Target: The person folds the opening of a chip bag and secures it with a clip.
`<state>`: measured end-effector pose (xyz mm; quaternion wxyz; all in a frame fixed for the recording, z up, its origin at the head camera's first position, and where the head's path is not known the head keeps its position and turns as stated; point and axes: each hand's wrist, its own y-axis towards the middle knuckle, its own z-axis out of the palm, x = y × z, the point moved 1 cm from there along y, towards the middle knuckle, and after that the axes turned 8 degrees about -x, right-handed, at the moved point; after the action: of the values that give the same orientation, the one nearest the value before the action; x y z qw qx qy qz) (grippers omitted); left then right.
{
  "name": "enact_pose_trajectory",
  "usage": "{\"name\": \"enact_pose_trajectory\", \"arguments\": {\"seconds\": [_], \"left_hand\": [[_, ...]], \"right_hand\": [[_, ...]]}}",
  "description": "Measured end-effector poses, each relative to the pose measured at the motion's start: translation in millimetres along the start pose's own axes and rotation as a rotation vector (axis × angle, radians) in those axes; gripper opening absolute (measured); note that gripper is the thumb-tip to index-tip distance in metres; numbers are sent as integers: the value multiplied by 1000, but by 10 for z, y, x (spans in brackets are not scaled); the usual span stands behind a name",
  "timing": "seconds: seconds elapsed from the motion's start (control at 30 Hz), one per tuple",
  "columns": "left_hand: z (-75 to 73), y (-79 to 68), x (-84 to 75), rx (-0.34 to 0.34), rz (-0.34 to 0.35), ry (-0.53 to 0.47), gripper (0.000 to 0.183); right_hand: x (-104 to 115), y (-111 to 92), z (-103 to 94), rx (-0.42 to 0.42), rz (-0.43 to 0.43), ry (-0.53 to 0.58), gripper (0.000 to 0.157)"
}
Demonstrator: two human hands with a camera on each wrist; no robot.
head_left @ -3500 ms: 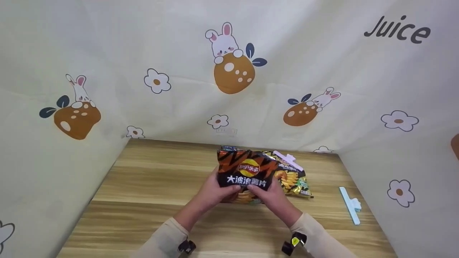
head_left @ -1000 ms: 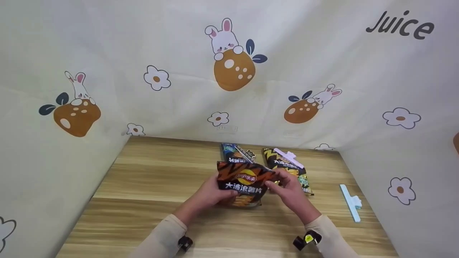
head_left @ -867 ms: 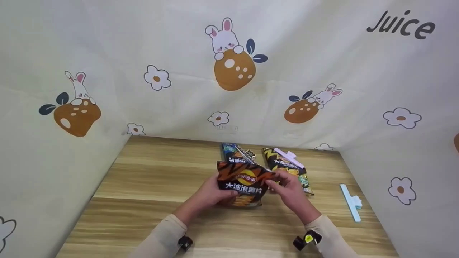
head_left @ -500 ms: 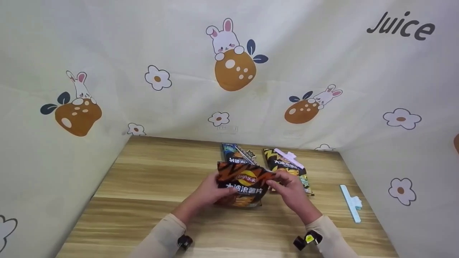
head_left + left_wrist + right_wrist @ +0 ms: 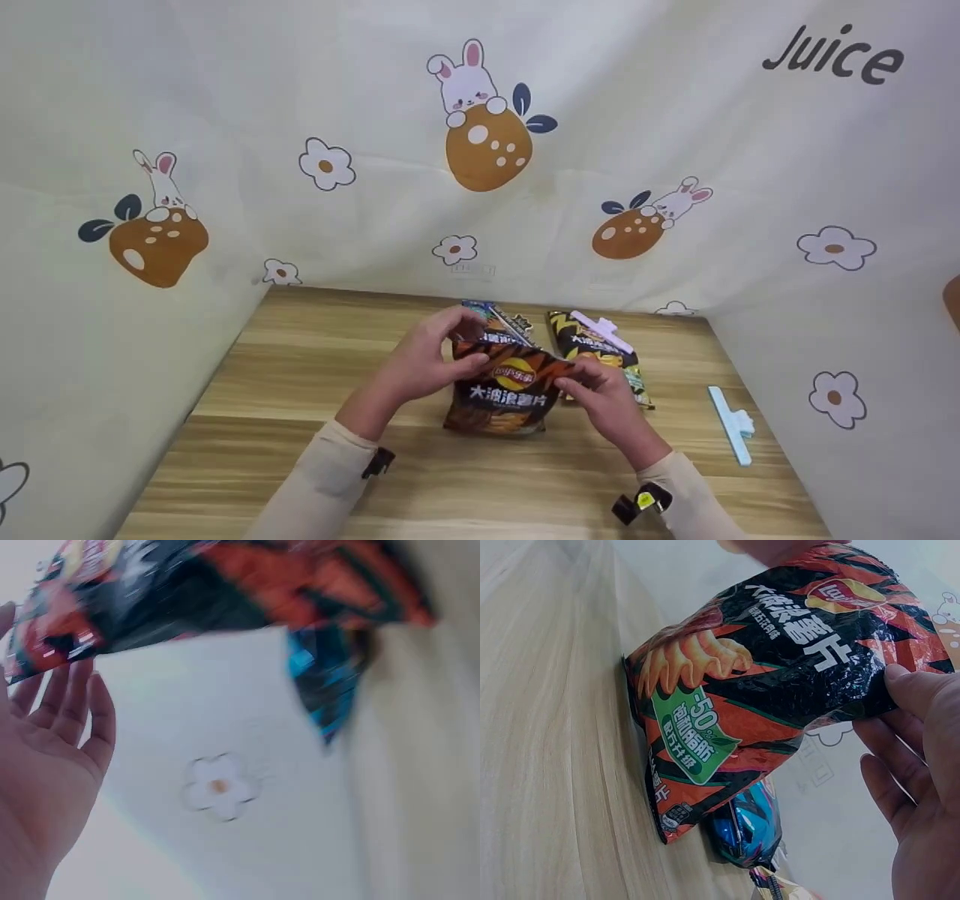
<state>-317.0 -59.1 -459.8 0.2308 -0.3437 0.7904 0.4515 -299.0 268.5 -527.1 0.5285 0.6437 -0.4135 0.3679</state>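
A dark orange-and-black bag of potato chips [image 5: 506, 397] stands upright at mid-table, its lower edge on the wood. My right hand [image 5: 611, 401] pinches its upper right corner between thumb and fingers; the right wrist view shows the thumb on the bag's front. At the upper left corner is my left hand [image 5: 427, 356], thumb before the front face and fingers above the top edge. In the blurred left wrist view, the left hand [image 5: 49, 765] has loosely extended fingers behind the bag's corner, with no firm grip visible.
Behind stands a blue chip bag [image 5: 495, 337] with a dark silvery sealing clip [image 5: 514, 324] across it. To its right lies a yellow-and-black chip bag [image 5: 581, 352] under a lilac clip [image 5: 604, 332]. A light-blue clip [image 5: 729, 425] lies near the table's right edge.
My left hand has released the bag's left side and risen to its upper left corner. Earlier, both hands held the bag higher by its sides; my right hand then shifted to the upper right corner.
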Motion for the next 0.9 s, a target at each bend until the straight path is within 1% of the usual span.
{"name": "enact_pose_trajectory", "arguments": {"seconds": [0.07,0.1,0.2,0.27,0.33,0.4,0.53,0.67,0.77,0.9], "left_hand": [[-68,81,-120,21,81,147,39],[-92,122,-179,32,119,223,38],[-118,239,-360,81,190,413,38],[-88,301,-443,117,217,513,40],[-41,349,-501,159,223,579,41],[18,376,-525,200,219,640,42],[120,405,-549,265,194,725,44],[182,435,-569,304,188,774,42],[207,454,-571,323,196,780,33],[214,463,-564,327,212,736,29]], "right_hand": [[-11,5,-2,5,-42,-30,1],[-13,7,-4,7,-61,-45,3],[-16,11,-8,8,-67,-57,3],[-7,9,-9,3,-49,-51,5],[-3,6,-12,-3,-30,-51,6],[0,5,-14,-4,-19,-60,6],[-5,8,-20,1,-19,-70,6],[-8,15,-22,0,-22,-56,11],[-11,16,-24,-4,-19,-63,10],[-8,9,-14,-14,-34,-64,6]]}}
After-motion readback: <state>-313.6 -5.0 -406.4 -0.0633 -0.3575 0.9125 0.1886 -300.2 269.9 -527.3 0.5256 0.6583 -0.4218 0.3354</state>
